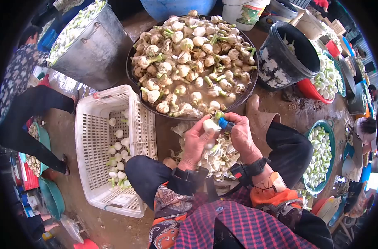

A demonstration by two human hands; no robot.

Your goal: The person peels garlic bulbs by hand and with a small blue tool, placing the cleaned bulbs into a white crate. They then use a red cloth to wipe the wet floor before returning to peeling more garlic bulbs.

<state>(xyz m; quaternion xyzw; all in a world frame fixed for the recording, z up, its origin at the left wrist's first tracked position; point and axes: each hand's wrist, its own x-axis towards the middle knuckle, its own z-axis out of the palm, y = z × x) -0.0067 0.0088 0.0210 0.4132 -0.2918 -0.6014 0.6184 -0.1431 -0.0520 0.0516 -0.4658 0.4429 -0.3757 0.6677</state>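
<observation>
In the middle of the view my left hand (pixel 197 139) is closed around a white, peeled garlic bulb (pixel 211 125) with a short green stem. My right hand (pixel 242 135) is closed beside it, a small blue object (pixel 226 124) at its fingertips, right against the bulb; I cannot tell what kind of tool or finger cover this is. Just beyond both hands stands a wide dark basin (pixel 255 83) heaped with unpeeled garlic bulbs (pixel 182 58) in murky water. Under the hands, between the knees, lies a pile of peeled-off garlic skins (pixel 220 162).
To the left stands a white plastic crate (pixel 85 153) with several peeled bulbs (pixel 119 155). Behind it is a big metal tub (pixel 95 54) of garlic. A black bucket (pixel 274 62) and a green basin (pixel 330 166) stand right. A person (pixel 25 79) is at the far left.
</observation>
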